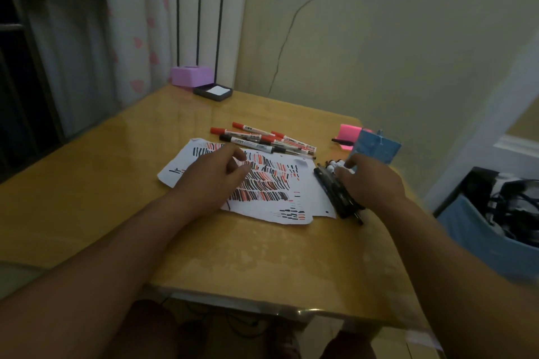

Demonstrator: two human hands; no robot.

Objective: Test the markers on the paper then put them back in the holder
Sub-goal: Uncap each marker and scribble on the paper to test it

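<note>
Our left hand (217, 181) lay slack on paper (309, 183), empty; right hand (370, 181) covered black markers (329, 189), grip unclear. We judged them light, slick: pinch mid-barrel.

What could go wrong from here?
1. The black markers under the right hand lie near the table edge; a nudge may roll some off.
2. The left hand rests on the inked paper; fresh ink could smear.
3. The loose markers beyond the paper lie in a heap; tested and untested ones may mix.
</note>
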